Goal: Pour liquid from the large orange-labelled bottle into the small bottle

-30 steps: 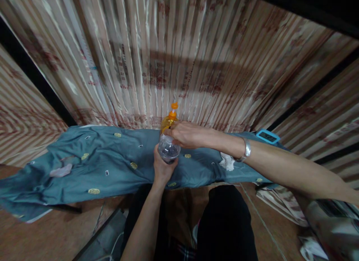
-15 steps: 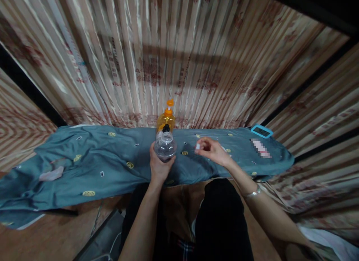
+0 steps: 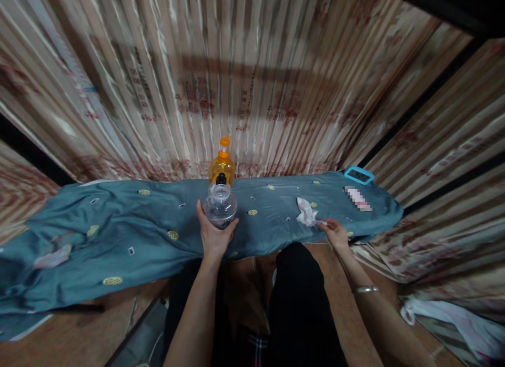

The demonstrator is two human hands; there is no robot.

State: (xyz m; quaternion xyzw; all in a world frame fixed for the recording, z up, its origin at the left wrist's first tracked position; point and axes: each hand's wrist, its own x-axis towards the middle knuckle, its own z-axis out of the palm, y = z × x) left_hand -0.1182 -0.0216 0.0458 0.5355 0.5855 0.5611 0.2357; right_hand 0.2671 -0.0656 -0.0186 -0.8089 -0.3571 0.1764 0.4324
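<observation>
The left hand (image 3: 213, 235) wraps the lower body of a clear bottle (image 3: 220, 206), thumb on one side and fingers curled round the other, holding it upright at the near edge of the cloth (image 3: 130, 225). The bottle is rounded, see-through plastic with a dark neck at 12 o'clock; whether a cap sits on it cannot be told. It looks light and slightly squashy, smooth enough to slip, so the belly, where the palm now sits, is the sound place to hold it.

The right hand (image 3: 336, 233) lies at 3 o'clock from the bottle, well apart, fingertips on the cloth's near edge. Whether they pinch anything small cannot be told. A metal bangle (image 3: 365, 289) rings that wrist.

Just beyond the right hand, at 11 o'clock, lies a crumpled white tissue (image 3: 305, 211), soft and limp. Directly behind the clear bottle, at 12 o'clock, stands an amber pump bottle (image 3: 221, 164) with an orange top. The cloth is blue-grey, wrinkled, dotted with small yellow motifs. At its far right end sits a blue-rimmed gadget (image 3: 358, 175). A glossy striped curtain (image 3: 252, 77) hangs behind.
</observation>
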